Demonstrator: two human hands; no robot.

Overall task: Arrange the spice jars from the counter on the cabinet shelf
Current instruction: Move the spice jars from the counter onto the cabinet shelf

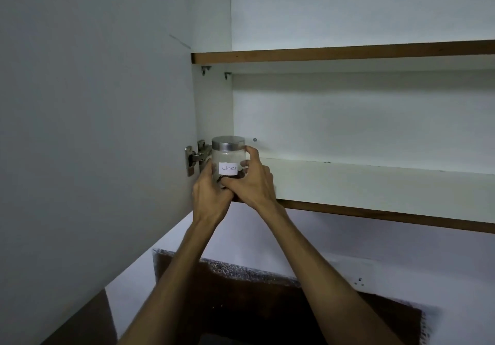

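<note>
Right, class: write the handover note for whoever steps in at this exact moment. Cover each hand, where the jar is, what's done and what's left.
Left hand: gripping the cloves jar low on its left side.
Right hand: wrapped round its right side and front.
Jar: upright, metal lid on, at the left end of the lower shelf, beside the door hinge.
Done: jar brought up to the shelf.
Left: let go; no other jars in view on the shelves.

We see one spice jar point(228, 161): clear glass, squat cylinder, brushed metal lid on. White paper label faces us, handwritten "Cloves". Dark contents sit low in the jar, mostly behind the label and fingers. Jar upright, at the far left end of the lower cabinet shelf point(375, 184), near its front edge, close to the cabinet's left wall. Base hidden; contact with shelf cannot be confirmed
</note>
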